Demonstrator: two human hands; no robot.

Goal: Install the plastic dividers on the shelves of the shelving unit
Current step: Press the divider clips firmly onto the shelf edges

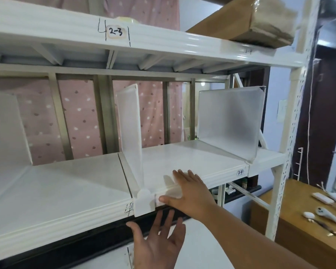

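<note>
A white metal shelving unit fills the view, its middle shelf [66,187] at chest height. Three frosted plastic dividers stand upright on it: one at the far left [6,133], one in the middle [129,125] with its white clip [144,202] hooked over the shelf's front lip, and one at the right [231,123]. My right hand [190,193] lies flat on the shelf's front edge just right of the middle clip, thumb against the lip. My left hand [159,241] hovers open below the clip, fingers spread, holding nothing.
The upper shelf [163,41] carries a label "2-3" and a brown wrapped parcel [246,22]. The unit's perforated right upright [291,133] stands beside a wooden table [303,239] with small white items. Pink dotted fabric hangs behind the shelves.
</note>
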